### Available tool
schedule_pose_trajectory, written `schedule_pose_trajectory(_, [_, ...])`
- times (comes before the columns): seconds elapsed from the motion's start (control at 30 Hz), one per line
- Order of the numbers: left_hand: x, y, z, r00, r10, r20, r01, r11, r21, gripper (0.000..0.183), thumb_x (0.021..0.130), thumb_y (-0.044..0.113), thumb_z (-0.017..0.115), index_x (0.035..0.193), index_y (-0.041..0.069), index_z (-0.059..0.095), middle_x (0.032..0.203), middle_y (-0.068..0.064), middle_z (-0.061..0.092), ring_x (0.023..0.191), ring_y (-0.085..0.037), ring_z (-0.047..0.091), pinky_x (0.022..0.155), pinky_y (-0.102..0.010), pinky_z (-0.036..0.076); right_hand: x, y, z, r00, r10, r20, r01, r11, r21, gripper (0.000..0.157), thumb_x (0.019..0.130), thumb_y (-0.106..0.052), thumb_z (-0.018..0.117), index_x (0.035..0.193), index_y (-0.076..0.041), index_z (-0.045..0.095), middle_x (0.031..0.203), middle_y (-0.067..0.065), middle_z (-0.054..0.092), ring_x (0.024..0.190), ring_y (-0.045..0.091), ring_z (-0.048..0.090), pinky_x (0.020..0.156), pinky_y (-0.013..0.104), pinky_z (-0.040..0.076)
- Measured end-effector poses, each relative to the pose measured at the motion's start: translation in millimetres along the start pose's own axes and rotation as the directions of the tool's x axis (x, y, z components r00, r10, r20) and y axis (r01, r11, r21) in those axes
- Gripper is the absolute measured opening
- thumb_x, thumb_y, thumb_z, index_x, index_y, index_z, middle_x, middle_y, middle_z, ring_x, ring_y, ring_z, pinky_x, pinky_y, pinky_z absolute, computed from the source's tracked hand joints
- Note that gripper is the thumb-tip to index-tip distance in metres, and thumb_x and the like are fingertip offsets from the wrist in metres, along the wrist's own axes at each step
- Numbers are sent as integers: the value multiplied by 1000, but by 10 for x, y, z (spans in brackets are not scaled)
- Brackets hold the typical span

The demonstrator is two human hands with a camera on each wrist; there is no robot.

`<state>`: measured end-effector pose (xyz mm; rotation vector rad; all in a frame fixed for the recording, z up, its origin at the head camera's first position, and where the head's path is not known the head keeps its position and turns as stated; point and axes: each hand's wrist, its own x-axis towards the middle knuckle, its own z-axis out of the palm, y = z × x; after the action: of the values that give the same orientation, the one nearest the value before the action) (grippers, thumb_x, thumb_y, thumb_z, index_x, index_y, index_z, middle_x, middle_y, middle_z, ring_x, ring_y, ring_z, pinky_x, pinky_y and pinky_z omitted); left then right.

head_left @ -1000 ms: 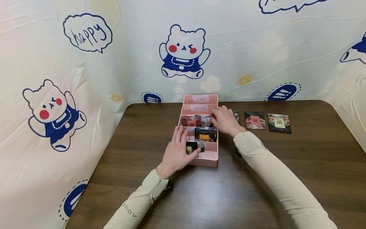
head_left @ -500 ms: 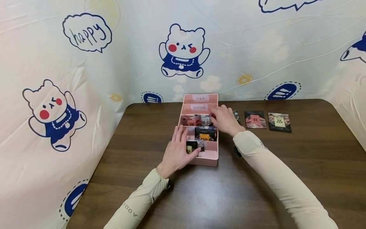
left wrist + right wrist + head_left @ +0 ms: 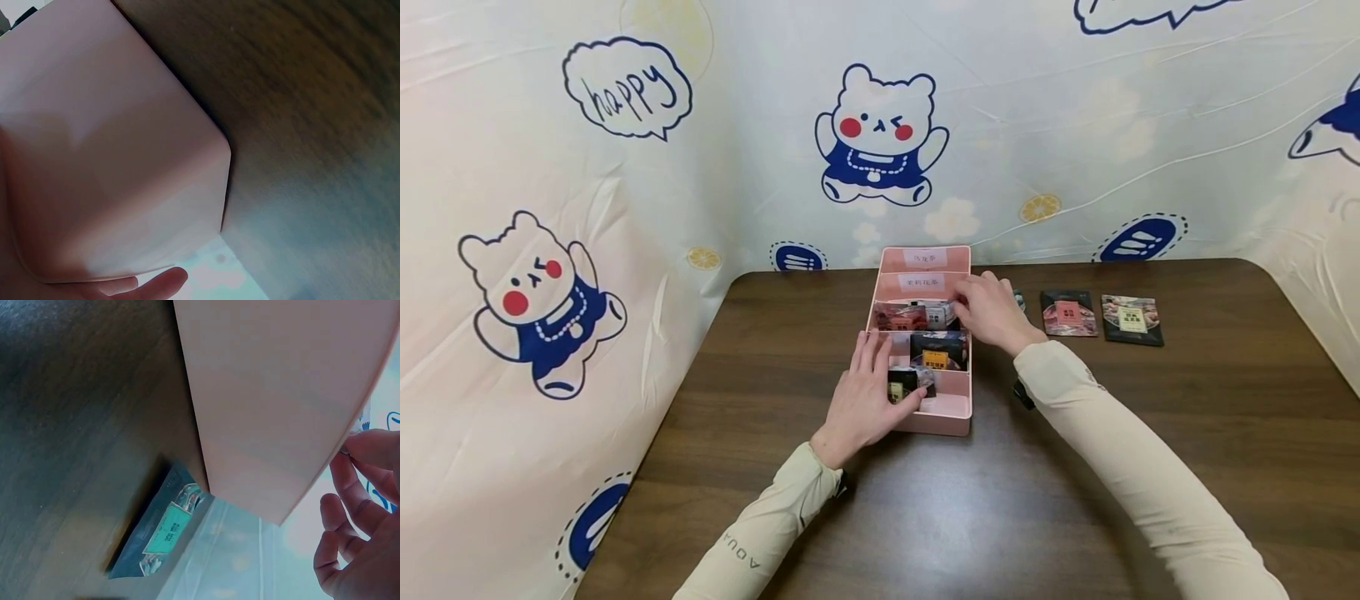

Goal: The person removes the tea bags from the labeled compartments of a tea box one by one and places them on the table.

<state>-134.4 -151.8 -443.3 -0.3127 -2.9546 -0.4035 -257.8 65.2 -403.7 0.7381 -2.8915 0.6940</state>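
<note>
A long pink divided box (image 3: pixel 932 425) stands on the table with tea sachets in its compartments. My left hand (image 3: pixel 868 406) rests over its left rim near the front, fingers extended. Its thumb reaches across a black sachet with a pale green label (image 3: pixel 898 390). Over the right rim, my right hand (image 3: pixel 992 312) pinches the edge of a silvery sachet with a white label (image 3: pixel 937 315), thumb against index finger; most of its right side is hidden by the fingers. A red-labelled sachet (image 3: pixel 898 317) sits beside it. One compartment nearer holds a black sachet with an orange label (image 3: pixel 938 354).
Right of the box lie a sachet with a red label (image 3: pixel 1068 313) and one with a pale yellow label (image 3: pixel 1132 320). A green-labelled sachet (image 3: pixel 164 528) lies close to the box, partly behind my right hand. Patterned cloth (image 3: pixel 1037 125) hangs behind the table.
</note>
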Motion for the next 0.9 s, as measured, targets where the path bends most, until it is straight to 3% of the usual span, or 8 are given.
schedule_pose_trajectory(0.23, [-4, 7, -2, 1000, 6, -5, -6, 1000, 5, 93, 83, 72, 48, 149, 9, 32, 158, -16, 24, 149, -34, 17, 91, -55, 50, -22, 22, -59, 999, 4, -38, -3, 999, 34, 13, 95, -21, 58, 92, -12, 67, 97, 6, 67, 90, 28, 49, 77, 41, 32])
schedule_pose_trajectory(0.63, [-2, 2, -1, 1000, 7, -1, -7, 1000, 6, 92, 84, 72, 47, 149, 8, 33, 158, -16, 23, 149, -34, 17, 91, -55, 50, -84, 79, -271, 995, 26, -92, -10, 987, 163, 17, 95, -18, 58, 103, -9, 70, 99, 10, 71, 96, 30, 53, 90, 50, 37])
schedule_pose_trajectory(0.9, [-2, -6, 14, 1000, 16, -15, -16, 1000, 3, 92, 84, 71, 48, 149, 8, 32, 158, -16, 25, 149, -34, 18, 91, -55, 50, -116, 109, -400, 985, 67, -156, -22, 961, 277, 15, 96, -17, 58, 102, -8, 68, 92, 10, 69, 90, 27, 50, 79, 42, 40])
